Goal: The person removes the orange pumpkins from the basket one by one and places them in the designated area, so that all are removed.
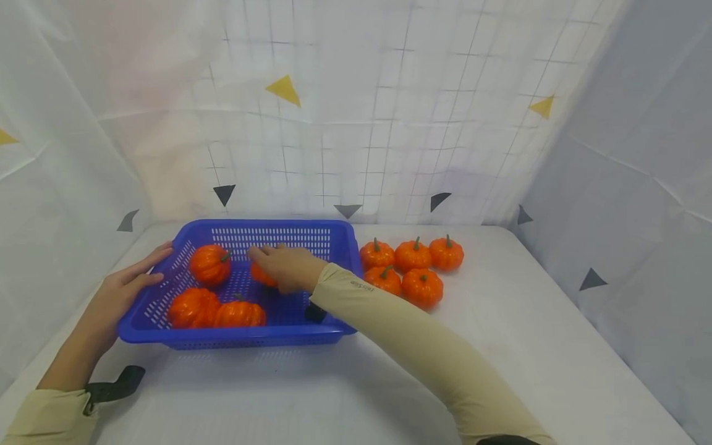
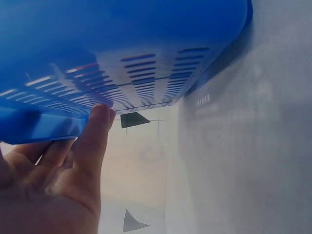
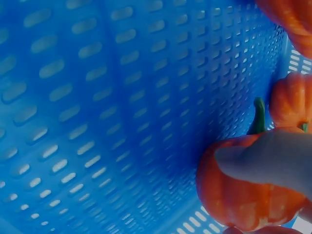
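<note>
My left hand (image 1: pixel 123 290) holds the left rim of a blue perforated plastic basket (image 1: pixel 250 334). In the left wrist view, one finger (image 2: pixel 92 141) lies against the outer wall beneath the rim while others pass behind the edge. Inside the basket, my right hand (image 1: pixel 292 267) grips an orange pumpkin (image 1: pixel 261 275), partly hidden by the hand. The right wrist view shows the thumb (image 3: pixel 268 156) across this ribbed pumpkin (image 3: pixel 239 200), beside its green stem. Three more pumpkins are in the basket: one at back left (image 1: pixel 209 266), two along the front (image 1: pixel 193 308) (image 1: pixel 239 314).
Several orange pumpkins (image 1: pixel 423 288) stand grouped on the white table (image 1: pixel 517 321) just right of the basket, and the right forearm crosses in front of them. White sheeting (image 1: pixel 345 154) with grid lines and triangle marks rises behind and at both sides.
</note>
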The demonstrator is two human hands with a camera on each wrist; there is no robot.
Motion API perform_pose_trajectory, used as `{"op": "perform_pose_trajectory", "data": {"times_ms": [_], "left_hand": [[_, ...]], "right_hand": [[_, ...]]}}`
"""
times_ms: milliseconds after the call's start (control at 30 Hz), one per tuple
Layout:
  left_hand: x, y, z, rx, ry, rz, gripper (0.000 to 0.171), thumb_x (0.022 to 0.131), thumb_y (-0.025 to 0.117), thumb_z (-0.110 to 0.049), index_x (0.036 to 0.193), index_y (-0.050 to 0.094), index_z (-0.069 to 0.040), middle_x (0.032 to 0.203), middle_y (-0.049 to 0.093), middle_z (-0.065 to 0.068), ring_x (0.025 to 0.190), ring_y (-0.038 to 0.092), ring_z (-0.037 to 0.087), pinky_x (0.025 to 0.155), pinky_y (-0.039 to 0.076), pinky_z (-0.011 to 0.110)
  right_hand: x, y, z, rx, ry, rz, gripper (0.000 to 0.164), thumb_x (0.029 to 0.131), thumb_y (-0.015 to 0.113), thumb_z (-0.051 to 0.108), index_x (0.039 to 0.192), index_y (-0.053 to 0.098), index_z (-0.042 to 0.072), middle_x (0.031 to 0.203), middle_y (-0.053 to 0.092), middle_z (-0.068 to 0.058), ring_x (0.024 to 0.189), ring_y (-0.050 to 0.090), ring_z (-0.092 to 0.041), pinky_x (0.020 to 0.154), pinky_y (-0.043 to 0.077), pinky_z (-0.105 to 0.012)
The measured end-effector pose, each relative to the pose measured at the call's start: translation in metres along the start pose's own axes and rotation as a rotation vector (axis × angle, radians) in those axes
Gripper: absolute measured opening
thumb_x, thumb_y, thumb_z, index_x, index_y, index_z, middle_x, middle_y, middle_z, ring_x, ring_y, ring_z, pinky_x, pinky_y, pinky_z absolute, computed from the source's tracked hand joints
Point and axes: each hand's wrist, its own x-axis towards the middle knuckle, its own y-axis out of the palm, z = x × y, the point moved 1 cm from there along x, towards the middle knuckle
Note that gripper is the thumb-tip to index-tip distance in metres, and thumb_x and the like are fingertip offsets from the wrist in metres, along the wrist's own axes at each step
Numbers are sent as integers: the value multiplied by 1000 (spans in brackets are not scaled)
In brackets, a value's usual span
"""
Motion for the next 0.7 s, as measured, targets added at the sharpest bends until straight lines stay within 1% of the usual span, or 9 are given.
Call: {"op": "perform_pose_trajectory", "data": {"times_ms": [67,133,167,233,300,367,500,600,700], "left_hand": [[0,0,0,-4,0,-1,56,111,46,-40,164,33,-28,171,17,-4,158,6,32,117,9,70],[0,0,0,-4,-5,-1,56,111,46,-40,164,33,-28,171,17,-3,157,5,34,117,9,70],[0,1,-1,-3,-7,-1,56,111,46,-41,164,32,-28,172,17,-3,157,5,35,117,9,70],[1,1,-1,0,-10,-3,57,111,47,-41,164,33,-28,171,17,-3,157,6,36,117,10,70],[0,1,0,3,-9,-3,56,111,47,-41,164,33,-29,171,18,-4,157,6,36,117,11,70],[0,1,0,0,-6,-4,56,111,47,-40,164,33,-29,171,18,-4,157,7,35,117,11,70],[0,0,0,-2,-3,-1,56,111,46,-40,164,33,-29,171,18,-5,157,7,33,117,12,69],[0,0,0,1,-2,0,56,111,46,-40,164,33,-29,171,17,-3,157,6,34,117,11,70],[0,0,0,0,-3,2,56,111,46,-40,164,33,-29,172,16,-3,157,6,35,117,11,71]], "right_hand": [[0,1,-2,-17,-16,-18,67,99,72,14,154,35,25,138,55,-8,106,60,-22,73,59,-28],[-1,2,-4,-28,-1,-18,69,100,71,17,158,35,27,145,51,-12,112,62,-25,73,60,-28],[-1,2,-5,-29,13,-15,66,100,70,17,157,38,27,145,50,-13,110,63,-25,71,60,-28],[-2,3,-7,-38,40,-9,58,100,70,18,152,45,24,142,50,-15,104,65,-25,70,60,-30],[-2,4,-8,-56,63,-8,54,96,75,17,145,51,20,137,51,-14,98,65,-24,72,61,-32],[-1,5,-10,-66,70,-8,52,93,78,16,139,53,17,126,52,-12,87,62,-20,70,60,-32],[0,7,-13,-37,83,-8,57,89,83,16,137,53,16,122,52,-10,85,60,-19,70,59,-32],[1,8,-16,15,109,-14,56,89,82,18,136,52,16,120,54,-8,86,60,-19,71,60,-33],[0,6,-18,62,139,-47,52,91,80,24,134,52,14,118,56,-7,86,61,-19,73,60,-36]]}}
